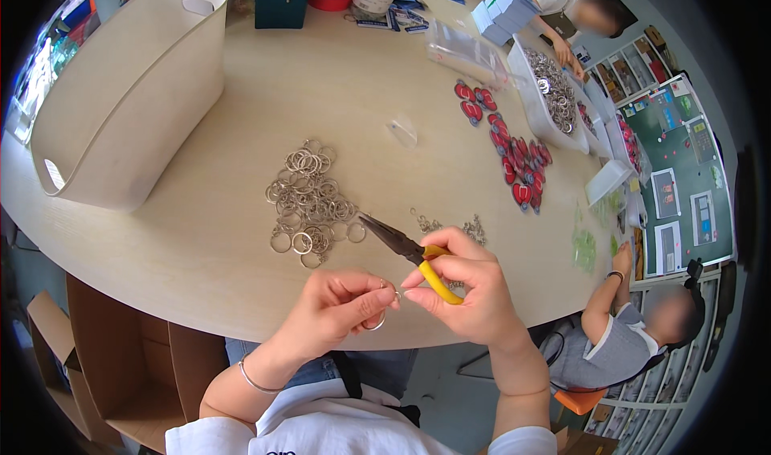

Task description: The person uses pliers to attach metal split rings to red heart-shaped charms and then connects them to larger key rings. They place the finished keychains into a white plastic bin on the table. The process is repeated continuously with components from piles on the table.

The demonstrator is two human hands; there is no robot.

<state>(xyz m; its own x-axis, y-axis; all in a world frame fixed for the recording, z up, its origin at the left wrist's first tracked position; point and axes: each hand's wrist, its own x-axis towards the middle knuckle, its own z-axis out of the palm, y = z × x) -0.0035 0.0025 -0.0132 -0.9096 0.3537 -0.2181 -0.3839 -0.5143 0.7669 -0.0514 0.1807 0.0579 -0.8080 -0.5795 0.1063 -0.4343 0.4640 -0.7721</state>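
Note:
Near the table's front edge, my left hand (341,304) pinches a key ring (375,321) between thumb and fingers; the ring's loop hangs below them. Close beside it, my right hand (466,290) grips needle-nose pliers (407,250) with yellow handles, their dark jaws pointing up and left. My right thumb and index fingertip come near the left fingertips; a tiny metal piece shows there, too small to name. Beyond my hands lies a heap of silver key rings (309,202). Small metal chain pieces (474,230) lie behind and partly under my right hand.
A large cream tub (132,93) stands at the left. Red flip-flop-shaped charms (518,162) lie right of centre, near a white bin (554,102) of metal rings. Green pieces (582,242) lie at the right. Two people sit around the table. Cardboard boxes (128,359) stand below left.

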